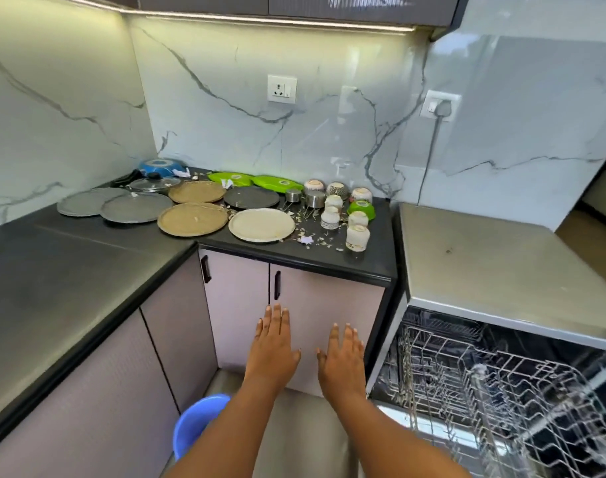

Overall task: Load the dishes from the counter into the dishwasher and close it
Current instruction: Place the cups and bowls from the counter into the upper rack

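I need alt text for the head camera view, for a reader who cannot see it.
Two open, empty hands, left hand and right hand, reach out toward a dark counter crowded with plates, bowls and cups. At right, the dishwasher stands open with its empty wire rack pulled out.

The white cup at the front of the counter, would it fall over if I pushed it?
Probably. The white cup stands upside down and looks taller than wide, so a push up high might tip it. It looks like ceramic, so it could chip. Scraps lie around it, so it may not slide smoothly.
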